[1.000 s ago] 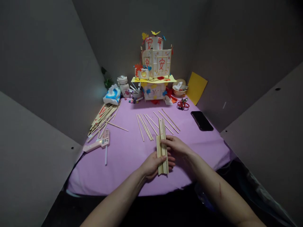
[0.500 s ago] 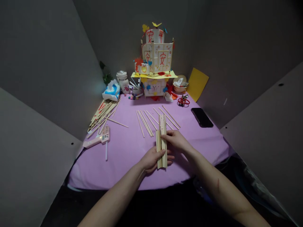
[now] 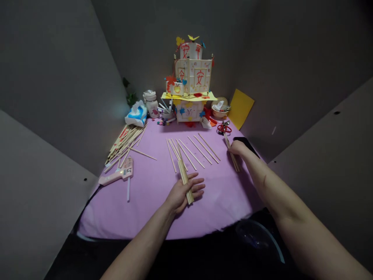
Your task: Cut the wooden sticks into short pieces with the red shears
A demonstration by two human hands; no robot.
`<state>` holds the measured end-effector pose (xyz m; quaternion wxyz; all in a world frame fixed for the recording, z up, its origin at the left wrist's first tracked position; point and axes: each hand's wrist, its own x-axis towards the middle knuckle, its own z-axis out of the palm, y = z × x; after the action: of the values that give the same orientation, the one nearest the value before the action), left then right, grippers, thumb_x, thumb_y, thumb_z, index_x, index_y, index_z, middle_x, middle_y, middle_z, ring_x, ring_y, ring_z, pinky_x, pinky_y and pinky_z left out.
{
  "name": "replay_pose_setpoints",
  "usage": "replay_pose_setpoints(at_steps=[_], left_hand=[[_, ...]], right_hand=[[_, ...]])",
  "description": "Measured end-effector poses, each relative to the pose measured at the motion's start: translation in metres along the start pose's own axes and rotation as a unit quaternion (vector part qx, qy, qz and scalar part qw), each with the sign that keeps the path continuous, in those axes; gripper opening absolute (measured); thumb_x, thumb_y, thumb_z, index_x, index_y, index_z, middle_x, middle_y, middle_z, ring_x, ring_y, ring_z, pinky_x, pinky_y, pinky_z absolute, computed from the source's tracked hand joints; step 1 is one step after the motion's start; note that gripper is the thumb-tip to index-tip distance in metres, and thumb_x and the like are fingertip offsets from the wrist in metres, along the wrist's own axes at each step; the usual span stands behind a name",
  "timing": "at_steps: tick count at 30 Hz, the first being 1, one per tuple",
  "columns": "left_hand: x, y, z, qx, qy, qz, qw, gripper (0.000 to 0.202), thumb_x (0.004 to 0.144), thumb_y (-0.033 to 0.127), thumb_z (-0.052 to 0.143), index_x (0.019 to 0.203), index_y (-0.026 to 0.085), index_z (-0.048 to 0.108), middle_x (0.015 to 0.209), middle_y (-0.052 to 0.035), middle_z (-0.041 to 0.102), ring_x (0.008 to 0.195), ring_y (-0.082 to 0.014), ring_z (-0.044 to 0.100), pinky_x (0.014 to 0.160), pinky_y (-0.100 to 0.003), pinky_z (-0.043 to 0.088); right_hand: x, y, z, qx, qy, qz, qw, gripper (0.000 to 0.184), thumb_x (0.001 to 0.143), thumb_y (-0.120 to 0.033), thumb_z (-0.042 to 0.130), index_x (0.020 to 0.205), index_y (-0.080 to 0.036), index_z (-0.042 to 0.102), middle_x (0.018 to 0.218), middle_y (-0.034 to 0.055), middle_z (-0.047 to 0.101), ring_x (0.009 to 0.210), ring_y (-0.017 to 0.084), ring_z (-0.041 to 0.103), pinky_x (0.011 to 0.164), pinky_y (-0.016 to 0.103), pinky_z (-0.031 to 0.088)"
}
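Note:
A small bundle of wooden sticks [image 3: 183, 171] lies across the palm of my left hand [image 3: 182, 193], pinned by the thumb while the other fingers stretch out flat. Over at the right side of the table, my right hand [image 3: 238, 147] is closed round a second bundle of wooden sticks [image 3: 234, 160], whose near ends are at or close to the cloth. Between the two hands and further back, several loose sticks [image 3: 201, 149] lie spread in a rough row on the purple cloth [image 3: 151, 210].
At the left are a stick pile [image 3: 128, 142] and a pink glue gun [image 3: 119, 175]. A decorated paper lantern tower [image 3: 192, 77] stands at the back. Red-handled scissors [image 3: 224, 129] and a phone [image 3: 246, 144], partly behind my right hand, lie at the right.
The sticks held together between both hands are now split in two bundles. My right hand has carried one far to the right; my left hand keeps the other and has shifted slightly left.

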<state>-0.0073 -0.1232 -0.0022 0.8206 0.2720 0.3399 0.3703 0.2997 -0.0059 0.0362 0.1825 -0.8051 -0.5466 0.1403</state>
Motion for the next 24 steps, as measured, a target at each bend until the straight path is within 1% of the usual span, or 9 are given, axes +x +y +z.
replay_pose_setpoints(at_steps=[3, 6, 8, 10, 12, 14, 18, 21, 24], left_hand=[[-0.001, 0.007, -0.004, -0.014, 0.032, 0.045, 0.998, 0.041, 0.084, 0.025, 0.068, 0.122, 0.015, 0.055, 0.12, -0.0174, 0.064, 0.096, -0.0216, 0.068, 0.084, -0.037, 0.058], [-0.001, 0.014, -0.009, -0.024, 0.056, 0.083, 0.995, 0.041, 0.083, 0.024, 0.068, 0.121, 0.015, 0.056, 0.119, -0.0167, 0.065, 0.096, -0.0213, 0.069, 0.087, -0.037, 0.057], [0.001, 0.022, -0.014, -0.021, 0.088, 0.113, 0.989, 0.036, 0.084, 0.024, 0.067, 0.117, 0.015, 0.057, 0.117, -0.0167, 0.066, 0.097, -0.0217, 0.069, 0.087, -0.037, 0.057], [0.005, 0.034, -0.02, -0.006, 0.144, 0.153, 0.978, 0.027, 0.085, 0.022, 0.064, 0.11, 0.015, 0.058, 0.114, -0.0156, 0.066, 0.098, -0.0214, 0.068, 0.084, -0.036, 0.057], [0.013, 0.051, -0.03, 0.022, 0.206, 0.196, 0.958, 0.017, 0.086, 0.019, 0.06, 0.103, 0.015, 0.059, 0.107, -0.012, 0.066, 0.095, -0.0184, 0.068, 0.08, -0.034, 0.058], [0.026, 0.068, -0.039, 0.065, 0.25, 0.213, 0.942, 0.012, 0.086, 0.017, 0.059, 0.098, 0.015, 0.061, 0.093, -0.007, 0.062, 0.085, -0.0141, 0.065, 0.076, -0.033, 0.059], [0.062, 0.091, -0.044, 0.123, 0.249, 0.164, 0.946, 0.01, 0.082, 0.014, 0.062, 0.092, 0.015, 0.062, 0.079, -0.0017, 0.053, 0.068, -0.0095, 0.058, 0.07, -0.031, 0.058], [0.09, 0.097, -0.031, 0.149, 0.219, 0.111, 0.958, 0.009, 0.081, 0.013, 0.063, 0.088, 0.016, 0.059, 0.079, -0.0023, 0.056, 0.068, -0.0096, 0.058, 0.066, -0.025, 0.055], [0.114, 0.098, -0.015, 0.164, 0.198, 0.089, 0.962, 0.009, 0.079, 0.009, 0.062, 0.085, 0.015, 0.059, 0.075, -0.0028, 0.057, 0.064, -0.0097, 0.057, 0.061, -0.022, 0.051]], right_hand=[[0.003, -0.001, 0.008, -0.102, -0.042, 0.051, 0.993, 0.015, 0.074, -0.02, 0.071, 0.078, -0.005, 0.07, 0.079, 0.0207, 0.066, 0.083, 0.03, 0.066, 0.07, 0.034, 0.045], [-0.003, -0.006, 0.013, -0.126, 0.005, 0.033, 0.992, 0.036, 0.08, -0.03, 0.068, 0.102, -0.001, 0.067, 0.106, 0.0291, 0.062, 0.096, 0.033, 0.064, 0.078, 0.037, 0.046], [-0.009, -0.013, 0.018, -0.125, 0.038, -0.033, 0.991, 0.046, 0.084, -0.036, 0.063, 0.117, -0.004, 0.061, 0.119, 0.0278, 0.058, 0.106, 0.032, 0.061, 0.086, 0.037, 0.045], [-0.014, -0.023, 0.026, -0.093, 0.019, -0.095, 0.991, 0.049, 0.087, -0.039, 0.059, 0.124, -0.008, 0.057, 0.12, 0.0223, 0.06, 0.109, 0.029, 0.059, 0.089, 0.034, 0.043], [-0.019, -0.036, 0.038, -0.059, -0.027, -0.106, 0.992, 0.046, 0.089, -0.038, 0.056, 0.125, -0.009, 0.057, 0.116, 0.0199, 0.063, 0.106, 0.027, 0.06, 0.088, 0.032, 0.042], [-0.024, -0.053, 0.054, -0.047, -0.044, -0.091, 0.994, 0.041, 0.09, -0.032, 0.053, 0.121, -0.006, 0.058, 0.113, 0.022, 0.063, 0.102, 0.028, 0.061, 0.085, 0.033, 0.043], [-0.044, -0.097, 0.089, -0.029, -0.043, -0.113, 0.992, 0.034, 0.088, -0.026, 0.052, 0.114, -0.006, 0.062, 0.114, 0.0239, 0.06, 0.102, 0.029, 0.059, 0.085, 0.033, 0.042], [-0.06, -0.127, 0.11, -0.003, -0.05, -0.154, 0.987, 0.033, 0.088, -0.027, 0.052, 0.114, -0.008, 0.062, 0.114, 0.0213, 0.059, 0.103, 0.029, 0.057, 0.087, 0.032, 0.041], [-0.063, -0.143, 0.121, 0.025, -0.055, -0.183, 0.981, 0.033, 0.088, -0.023, 0.052, 0.117, -0.011, 0.062, 0.112, 0.0175, 0.06, 0.1, 0.027, 0.057, 0.087, 0.031, 0.041]])
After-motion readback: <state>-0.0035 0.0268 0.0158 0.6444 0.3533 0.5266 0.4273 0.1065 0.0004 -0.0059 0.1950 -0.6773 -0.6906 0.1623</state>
